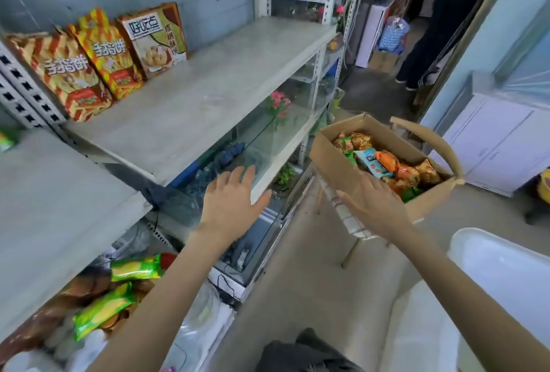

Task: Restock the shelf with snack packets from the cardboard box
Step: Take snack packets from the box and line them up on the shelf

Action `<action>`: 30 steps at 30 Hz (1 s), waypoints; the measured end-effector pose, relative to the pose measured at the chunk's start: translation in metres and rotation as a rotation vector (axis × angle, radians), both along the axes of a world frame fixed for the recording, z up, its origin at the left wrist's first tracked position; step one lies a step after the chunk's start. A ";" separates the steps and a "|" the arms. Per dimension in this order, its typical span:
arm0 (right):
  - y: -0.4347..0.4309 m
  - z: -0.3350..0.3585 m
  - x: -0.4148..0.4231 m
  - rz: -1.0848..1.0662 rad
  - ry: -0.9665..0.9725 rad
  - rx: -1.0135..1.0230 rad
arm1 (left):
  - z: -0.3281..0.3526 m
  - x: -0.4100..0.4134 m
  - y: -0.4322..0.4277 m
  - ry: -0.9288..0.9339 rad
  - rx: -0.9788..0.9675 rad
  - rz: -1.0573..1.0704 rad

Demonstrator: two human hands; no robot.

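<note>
Both hands are open and empty, fingers straight: my left hand [232,203] hovers before the front edge of the shelf [208,94], and my right hand [376,208] is at the near wall of the cardboard box [333,160]; I cannot tell whether it touches. The shelf carries three packets [98,65] standing at its back left. The cardboard box, right of the shelf, holds mixed snack packets [390,164].

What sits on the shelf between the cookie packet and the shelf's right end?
Nothing; in the head view the shelf board is bare from the cookie packet to its right end.
</note>
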State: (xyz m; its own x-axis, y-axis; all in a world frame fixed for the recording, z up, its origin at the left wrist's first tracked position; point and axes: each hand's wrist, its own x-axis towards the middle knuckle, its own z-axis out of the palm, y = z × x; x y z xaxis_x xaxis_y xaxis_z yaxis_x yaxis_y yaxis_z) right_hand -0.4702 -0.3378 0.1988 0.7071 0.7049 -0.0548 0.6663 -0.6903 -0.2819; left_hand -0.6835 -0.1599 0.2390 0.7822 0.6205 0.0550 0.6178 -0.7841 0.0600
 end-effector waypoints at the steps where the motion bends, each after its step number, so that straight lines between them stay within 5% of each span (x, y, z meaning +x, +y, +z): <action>1: -0.005 -0.001 0.014 -0.012 0.002 -0.013 | -0.002 0.017 -0.003 0.005 -0.019 -0.004; 13: -0.034 -0.012 0.120 -0.107 0.102 -0.083 | -0.024 0.164 -0.002 0.031 -0.142 -0.050; 30: 0.061 -0.038 0.267 -0.375 0.065 -0.102 | -0.056 0.369 0.141 -0.039 -0.253 -0.294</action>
